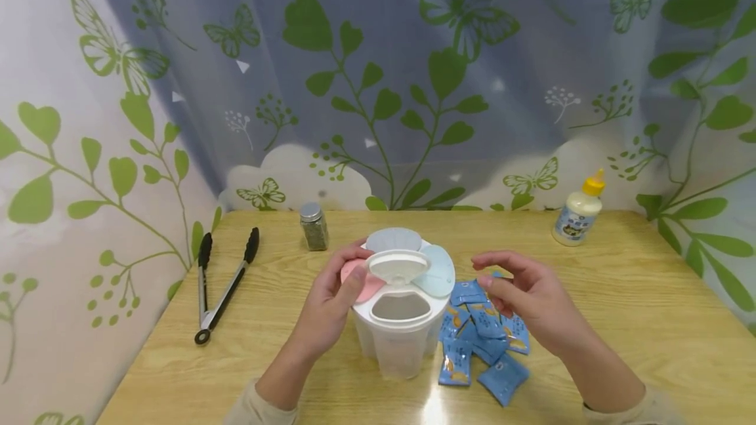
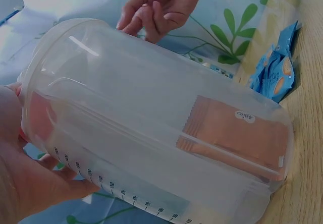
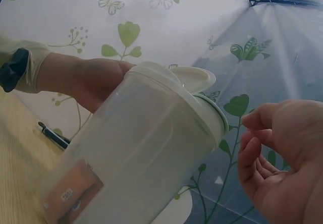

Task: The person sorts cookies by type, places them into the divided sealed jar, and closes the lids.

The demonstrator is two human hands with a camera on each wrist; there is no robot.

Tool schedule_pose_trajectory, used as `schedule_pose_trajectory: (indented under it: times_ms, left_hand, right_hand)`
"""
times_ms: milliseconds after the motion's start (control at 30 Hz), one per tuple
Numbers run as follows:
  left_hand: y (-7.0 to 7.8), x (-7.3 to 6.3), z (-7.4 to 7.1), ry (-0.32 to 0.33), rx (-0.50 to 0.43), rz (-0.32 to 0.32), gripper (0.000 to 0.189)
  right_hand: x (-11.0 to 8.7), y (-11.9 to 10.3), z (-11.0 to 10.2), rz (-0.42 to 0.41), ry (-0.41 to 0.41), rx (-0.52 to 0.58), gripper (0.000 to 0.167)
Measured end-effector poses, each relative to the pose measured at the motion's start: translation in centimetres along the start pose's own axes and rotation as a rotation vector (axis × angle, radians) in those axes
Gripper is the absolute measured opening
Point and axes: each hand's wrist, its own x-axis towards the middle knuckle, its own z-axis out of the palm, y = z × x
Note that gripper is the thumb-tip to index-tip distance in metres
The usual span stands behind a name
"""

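My left hand (image 1: pixel 331 294) grips the left side of a clear divided storage container (image 1: pixel 400 353), thumb over the pink flap (image 1: pixel 369 287) of its lid. The container stands upright on the table. Its front white flap (image 1: pixel 399 267) is raised over an opening, while the pale blue flap (image 1: pixel 436 274) lies down. Through the wall in the left wrist view shows an orange-brown packet (image 2: pixel 237 133) at the bottom. To the right of the container, my right hand (image 1: pixel 525 294) hovers with loosely bent fingers and nothing in them, over a pile of blue snack packets (image 1: pixel 472 330).
Black-and-steel tongs (image 1: pixel 221 294) lie spread at the table's left. Behind the container stands a small glass spice jar (image 1: pixel 314 228) with a metal cap. A white bottle with a yellow nozzle (image 1: pixel 577 212) is at the back right. A patterned curtain (image 1: pixel 390 84) borders the table (image 1: pixel 638 307).
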Motion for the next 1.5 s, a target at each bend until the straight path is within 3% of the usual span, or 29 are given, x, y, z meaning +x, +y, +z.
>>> schedule_pose_trajectory:
  times_ms: [267, 433, 567, 667, 933, 1233, 1500]
  left_hand:
    - [-0.1, 0.0, 0.4, -0.002, 0.024, 0.034, 0.023]
    - [-0.2, 0.0, 0.5, 0.009, -0.011, -0.009, 0.022]
    - [-0.1, 0.0, 0.5, 0.006, -0.004, -0.052, 0.032]
    - [-0.1, -0.1, 0.5, -0.014, 0.024, -0.073, 0.042]
    - [-0.1, -0.2, -0.2, -0.096, 0.065, -0.049, 0.059]
    - [0.2, -0.3, -0.6, -0.131, 0.067, -0.07, 0.058]
    - [0.7, -0.4, -0.6, -0.183, 0.124, -0.074, 0.056]
  right_hand:
    - [1.0, -0.7, 2.4, -0.02, 0.002, -0.048, 0.026]
    - [1.5, -1.2, 4.5, 0.078, 0.029, -0.083, 0.033]
    - [1.8, -1.3, 5.4, 0.153, 0.061, -0.123, 0.035]
    - [1.7, -1.2, 5.4, 0.149, 0.034, -0.14, 0.04]
    - [1.6, -0.5, 5.4, 0.104, -0.099, -0.146, 0.061]
    - [1.9, 0.3, 5.4, 0.101, -0.134, -0.14, 0.067]
    - [1.8, 0.6, 4.9, 0.071, -0.18, -0.063, 0.067]
